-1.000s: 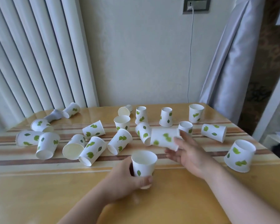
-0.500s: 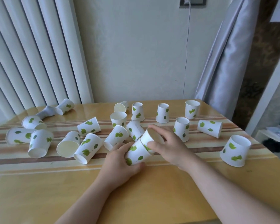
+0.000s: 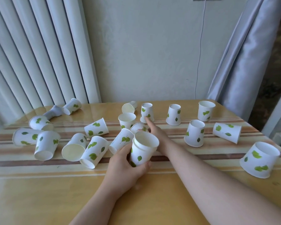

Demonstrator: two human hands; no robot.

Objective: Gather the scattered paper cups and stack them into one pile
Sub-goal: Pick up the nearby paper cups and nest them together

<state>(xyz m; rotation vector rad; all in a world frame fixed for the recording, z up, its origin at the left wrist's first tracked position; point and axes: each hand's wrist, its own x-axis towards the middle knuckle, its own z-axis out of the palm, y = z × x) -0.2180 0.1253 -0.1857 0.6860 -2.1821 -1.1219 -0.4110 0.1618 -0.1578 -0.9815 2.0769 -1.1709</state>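
White paper cups with green leaf prints lie scattered over the striped wooden table (image 3: pixel 177 200). My left hand (image 3: pixel 125 168) grips a small stack of two nested cups (image 3: pixel 143 150), held upright with the mouth up, just above the table's middle. My right hand (image 3: pixel 152 129) reaches forward past the stack, fingers apart and holding nothing, its fingertip at an upside-down cup (image 3: pixel 147 112) near the back. A cup on its side (image 3: pixel 139 127) lies right under that hand. Several more cups lie tipped over to the left (image 3: pixel 94 151).
Upside-down cups stand at the right (image 3: pixel 194 135) and far right (image 3: pixel 260 162); one cup lies on its side (image 3: pixel 227 132). White vertical blinds (image 3: pixel 39 54) hang behind the table's left, a grey curtain (image 3: pixel 243 54) at the right, and a cable (image 3: pixel 199 46) runs down the wall.
My right hand pushed a second cup into the one in my left hand, then let go and reached forward toward the back cups. The stack turned upright in my left hand.
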